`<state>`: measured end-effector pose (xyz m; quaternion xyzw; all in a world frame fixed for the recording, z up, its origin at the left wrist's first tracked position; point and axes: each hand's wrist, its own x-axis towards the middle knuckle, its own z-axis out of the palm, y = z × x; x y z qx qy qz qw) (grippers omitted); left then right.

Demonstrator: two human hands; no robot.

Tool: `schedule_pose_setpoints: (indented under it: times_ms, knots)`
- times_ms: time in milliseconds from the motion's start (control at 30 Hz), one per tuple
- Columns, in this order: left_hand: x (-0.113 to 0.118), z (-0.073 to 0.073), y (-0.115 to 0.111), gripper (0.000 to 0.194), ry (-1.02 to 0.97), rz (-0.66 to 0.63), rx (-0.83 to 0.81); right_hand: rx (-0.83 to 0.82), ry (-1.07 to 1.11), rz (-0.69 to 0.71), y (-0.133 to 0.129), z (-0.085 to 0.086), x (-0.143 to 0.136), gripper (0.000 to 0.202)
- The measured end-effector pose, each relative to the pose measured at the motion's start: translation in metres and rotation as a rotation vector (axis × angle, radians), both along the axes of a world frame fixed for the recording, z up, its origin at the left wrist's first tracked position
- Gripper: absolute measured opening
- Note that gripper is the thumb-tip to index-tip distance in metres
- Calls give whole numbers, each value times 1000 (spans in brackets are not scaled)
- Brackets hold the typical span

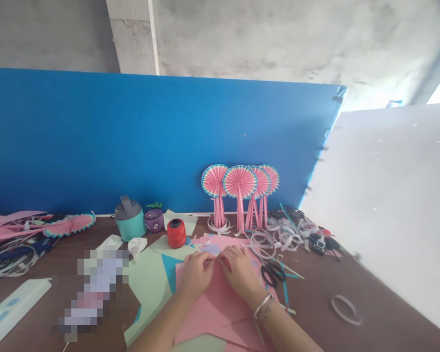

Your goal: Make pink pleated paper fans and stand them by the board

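Note:
My left hand (198,272) and my right hand (238,269) meet fingertip to fingertip over a stack of pink paper (220,313). Both have thumb and fingers pinched together; whatever lies between them is too small to make out. A bracelet circles my right wrist. Under the pink sheets, pale green paper (148,278) and bits of blue paper (169,266) stick out to the left. Black-handled scissors (273,274) lie just right of my right hand, close to a white tape ring (263,245).
Several round pink pleated paper fans (240,182) stand against the blue panel (132,132). A red container (176,233), a purple pot (154,220) and a teal container (130,222) stand left of them. Curled white strips (289,234) heap at right; a loose ring (345,309) lies nearer.

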<state>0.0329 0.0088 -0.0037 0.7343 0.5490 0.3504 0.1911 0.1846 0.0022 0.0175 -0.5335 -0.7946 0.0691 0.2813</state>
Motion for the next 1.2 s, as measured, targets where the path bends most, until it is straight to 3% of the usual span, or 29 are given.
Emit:
schedule_pose_setpoints:
  times_ms: [300,933,1200]
  knots:
    - [0,-4,-3,19,74,64,57,42,58,-17,0,-3,-3,18]
    - [5,9,-12,19,173,88,97,137,43,-19,3,-9,-3,19]
    - [7,1,-9,19,163,101,126,162,26,-23,5,-13,-4,19]
